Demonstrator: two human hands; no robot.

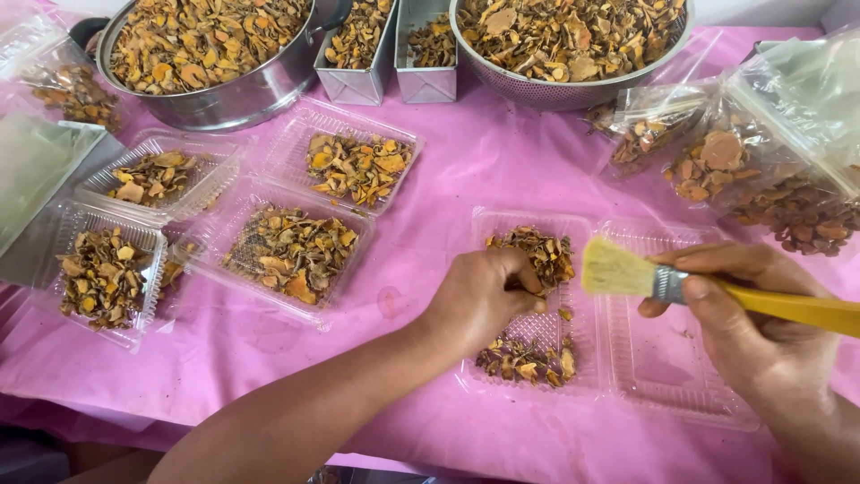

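Work surface: table [466, 179] under a pink cloth. Five clear plastic clamshell trays lie on it. Four, at left, are filled with dried orange-brown slices: one far left [103, 273], one behind it [161, 175], one in the middle [291, 251] and one further back [358, 166]. The fifth, an open clamshell tray [618, 358] in front of the person, has slices in its left half only; its right half is nearly bare. Along the far edge stand two round metal vessels, a steel pot [215, 99] and a colander bowl [560, 90], both heaped with slices, with two small rectangular metal tins [394, 54] between them. Plastic bags of slices [743, 170] lie at right, and another at far left.

Left hand [479, 300]: forearm reaching in diagonally from the lower left, fingers curled down into the slices in the open tray's left half, closed loosely on them. Right hand [752, 332]: clasped around the yellow handle of one flat paintbrush [627, 269], thumb on top near the metal ferrule, pale bristles pointing left and held just above the tray's middle ridge, close beside the left hand's knuckles.
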